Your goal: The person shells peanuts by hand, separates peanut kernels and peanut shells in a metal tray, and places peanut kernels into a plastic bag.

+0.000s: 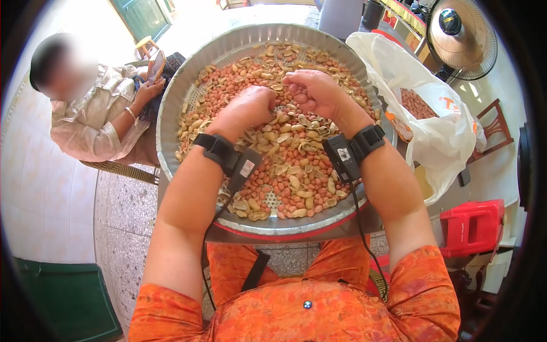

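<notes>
A wide round metal tray [168, 117] with a perforated bottom holds shelled pink peanuts [265, 181] mixed with split, pale peanut shells [296, 137]. Over the middle of it, my left hand [246, 109] is closed with its fingers curled downward; its fingertips are partly hidden, so what they hold cannot be made out. Just to the right, my right hand [322, 94] is turned palm inward and cupped around several shelled peanuts [298, 94]. The two hands are close together but apart. Each wrist wears a black strap with a small box and a cable.
Right of the tray lies a white plastic bag [439, 137] with peanuts inside. A fan [461, 40] stands at upper right, a red plastic stool [473, 228] at lower right. On the left a seated person [94, 114] holds a phone [155, 67]. A grey container [340, 18] stands behind.
</notes>
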